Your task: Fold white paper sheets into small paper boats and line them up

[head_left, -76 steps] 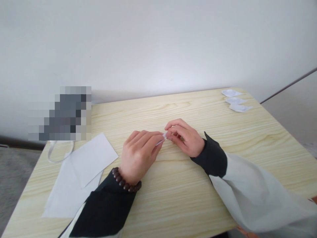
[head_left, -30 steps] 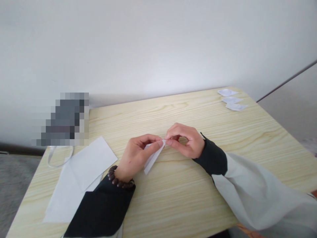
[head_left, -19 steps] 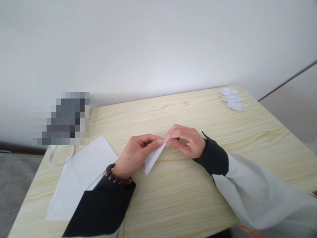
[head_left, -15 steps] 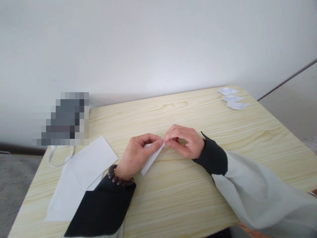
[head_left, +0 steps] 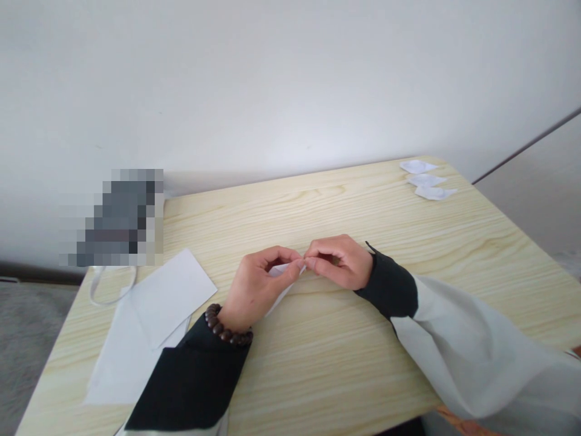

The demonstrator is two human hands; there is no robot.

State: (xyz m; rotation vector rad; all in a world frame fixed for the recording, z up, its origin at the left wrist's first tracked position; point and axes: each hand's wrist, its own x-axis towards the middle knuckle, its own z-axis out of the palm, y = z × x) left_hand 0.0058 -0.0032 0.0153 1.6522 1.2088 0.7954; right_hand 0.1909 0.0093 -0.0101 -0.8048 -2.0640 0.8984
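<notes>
A small folded piece of white paper (head_left: 280, 270) sits between both hands at the middle of the light wooden table (head_left: 345, 357). My left hand (head_left: 258, 284), with a dark bead bracelet at the wrist, pinches the paper with thumb and fingers and covers most of it. My right hand (head_left: 340, 261) pinches the paper's upper tip with curled fingers. The two hands meet at their fingertips just above the tabletop.
Loose white sheets (head_left: 154, 315) lie on the table's left part, with a white loop of strap (head_left: 102, 290) beside them. Three small folded paper pieces (head_left: 426, 180) rest at the far right corner. A blurred dark object (head_left: 118, 218) stands at the back left by the wall.
The folded paper stuck out below my left hand half a second ago; now it lies lower and is mostly covered by that hand. Both hands have sunk slightly toward the table.
</notes>
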